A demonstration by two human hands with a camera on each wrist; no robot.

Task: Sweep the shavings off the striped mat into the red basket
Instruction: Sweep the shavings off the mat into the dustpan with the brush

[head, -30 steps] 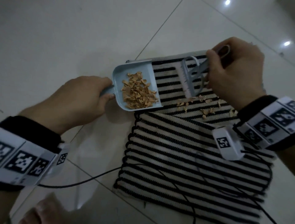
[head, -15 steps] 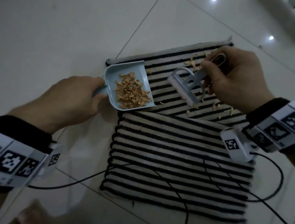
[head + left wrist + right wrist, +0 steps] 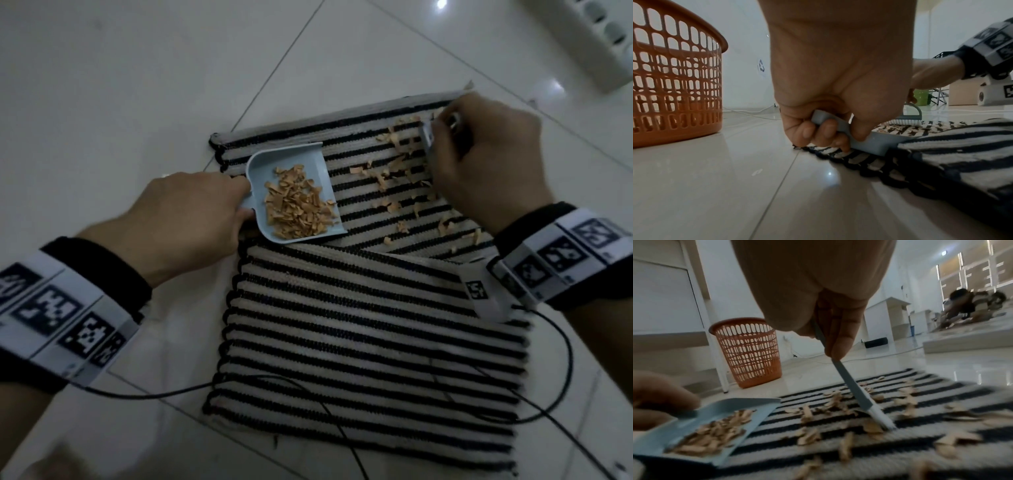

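The right hand [image 3: 479, 164] pinches the brush [image 3: 857, 394] by its thin handle, bristles down on the mat [image 3: 359, 325] near its far right corner. The left hand [image 3: 191, 219] has its fingers curled round the handle of the dustpan [image 3: 294, 192], whose open lip lies flat on the mat near the far left corner, already holding a heap of shavings [image 3: 298, 205]. More shavings lie scattered on the mat between lip and brush and toward its right edge. The basket [image 3: 748, 352] stands on the floor beyond the mat's far left corner, well apart.

To do this stroke well, I judge: keep the lip pressed flat so curls cannot slip beneath, draw the brush toward it in short, low strokes across the ribs, and keep the pan level until it is over the basket.
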